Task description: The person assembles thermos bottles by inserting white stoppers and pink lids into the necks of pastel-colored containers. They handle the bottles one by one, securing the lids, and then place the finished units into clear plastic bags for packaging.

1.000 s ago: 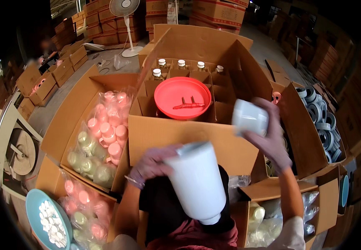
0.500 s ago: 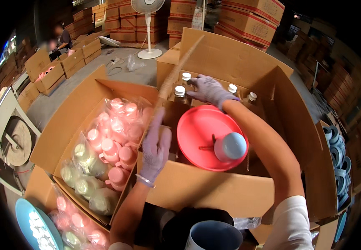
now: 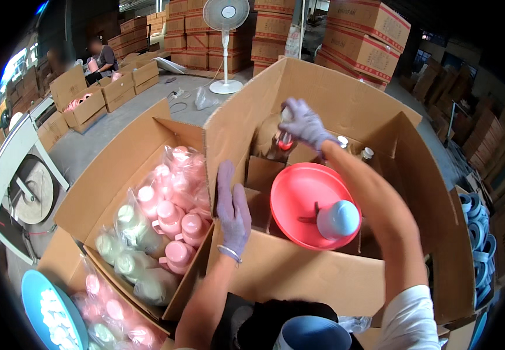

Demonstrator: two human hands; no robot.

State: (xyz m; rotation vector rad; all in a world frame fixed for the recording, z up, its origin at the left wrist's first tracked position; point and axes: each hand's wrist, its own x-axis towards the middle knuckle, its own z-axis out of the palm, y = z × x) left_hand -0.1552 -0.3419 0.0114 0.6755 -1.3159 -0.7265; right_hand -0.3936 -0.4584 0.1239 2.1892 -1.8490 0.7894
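My right hand (image 3: pixel 303 123), in a pale purple glove, is closed around the neck of a white-capped bottle (image 3: pixel 287 114) inside the large cardboard box (image 3: pixel 308 256). Something red (image 3: pixel 284 141) shows just under that hand; its kind is unclear. My left hand (image 3: pixel 233 210), gloved too, lies against the box's left wall with thumb and fingers apart. Between my arms a red round tray (image 3: pixel 293 201) sits over the box, bearing a light blue cup (image 3: pixel 338 219) and a small dark item. Other bottles with white caps (image 3: pixel 367 153) stand behind my right forearm.
At left, an open box (image 3: pixel 118 134) holds bagged pink and pale green mugs (image 3: pixel 171 217). A blue basin (image 3: pixel 28 297) of small white parts is at the lower left. Blue ring-like parts (image 3: pixel 478 239) fill a box at right. A fan (image 3: pixel 226 41) and a seated person are farther back.
My right hand has taken hold of a bottle by its top, and something red now shows beneath it. My left hand stays near the box's left wall. The view has shifted slightly.
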